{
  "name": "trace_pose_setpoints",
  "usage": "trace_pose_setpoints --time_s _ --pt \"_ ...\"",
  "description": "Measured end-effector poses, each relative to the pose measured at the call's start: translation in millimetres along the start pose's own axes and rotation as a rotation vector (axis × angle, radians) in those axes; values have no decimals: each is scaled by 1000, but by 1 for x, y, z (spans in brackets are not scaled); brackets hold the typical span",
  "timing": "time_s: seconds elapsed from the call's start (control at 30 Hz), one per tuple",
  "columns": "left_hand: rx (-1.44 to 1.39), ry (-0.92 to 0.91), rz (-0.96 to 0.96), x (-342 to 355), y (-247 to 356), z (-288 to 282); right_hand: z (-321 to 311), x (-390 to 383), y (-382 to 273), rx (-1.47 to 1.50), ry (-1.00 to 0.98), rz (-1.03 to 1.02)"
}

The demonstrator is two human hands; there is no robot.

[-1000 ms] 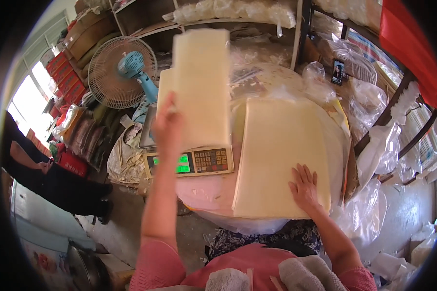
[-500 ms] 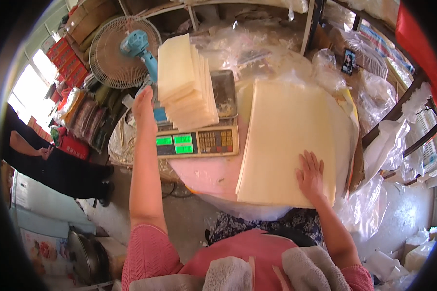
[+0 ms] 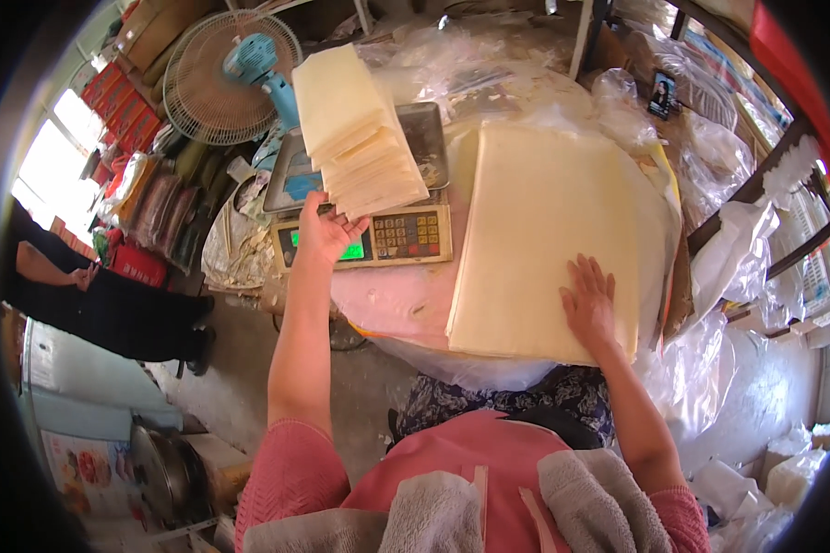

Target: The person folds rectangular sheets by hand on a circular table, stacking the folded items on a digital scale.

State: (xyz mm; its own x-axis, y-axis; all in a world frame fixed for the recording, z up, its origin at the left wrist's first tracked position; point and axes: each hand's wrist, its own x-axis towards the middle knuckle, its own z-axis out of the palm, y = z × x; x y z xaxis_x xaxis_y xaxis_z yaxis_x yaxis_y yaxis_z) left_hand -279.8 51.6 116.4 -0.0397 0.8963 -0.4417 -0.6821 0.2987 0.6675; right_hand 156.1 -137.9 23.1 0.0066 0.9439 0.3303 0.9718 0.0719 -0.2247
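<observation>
A stack of folded cream-coloured sheets [image 3: 360, 134] lies tilted on the metal pan of a digital scale [image 3: 406, 238]. My left hand [image 3: 330, 235] is at the stack's near edge, palm up with its thumb and fingers apart, and covers part of the scale's green display. The fingertips seem to touch the lowest sheets. To the right, a broad flat pile of large cream sheets [image 3: 535, 240] covers much of the round table. My right hand [image 3: 590, 304] rests flat on the pile's near right part, fingers spread.
A blue-and-beige fan [image 3: 240, 78] stands behind the scale at the left. Clear plastic wrapping [image 3: 489, 78] covers the table's far side. A phone [image 3: 661, 94] is propped at the back right. Another person in dark clothes [image 3: 101, 295] is at the far left.
My left hand has moved from the left side of the folded stack to its near edge, right and toward me. The folded stack now leans further to the right. The right hand stays on the pile.
</observation>
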Motion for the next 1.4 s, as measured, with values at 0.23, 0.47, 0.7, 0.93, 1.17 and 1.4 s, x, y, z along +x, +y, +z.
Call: trace_pose_setpoints --time_s 0.23,0.47,0.7,0.93,1.17,1.4 --pt "-256 -424 62 -47 -67 -15 9 -2 8 -14 7 28" --pt "-353 -611 25 -13 -73 -22 -8 -3 7 37 11 18" --pt "-376 -1076 -155 -12 -86 -48 -122 84 -70 485 219 -18" --pt "327 -510 141 -123 -100 61 -196 106 -121 732 241 -326" --pt "871 -650 -133 -106 -157 116 -41 34 2 1098 191 504" --pt "632 -424 -99 -98 -193 171 -66 63 65 1409 -70 742"
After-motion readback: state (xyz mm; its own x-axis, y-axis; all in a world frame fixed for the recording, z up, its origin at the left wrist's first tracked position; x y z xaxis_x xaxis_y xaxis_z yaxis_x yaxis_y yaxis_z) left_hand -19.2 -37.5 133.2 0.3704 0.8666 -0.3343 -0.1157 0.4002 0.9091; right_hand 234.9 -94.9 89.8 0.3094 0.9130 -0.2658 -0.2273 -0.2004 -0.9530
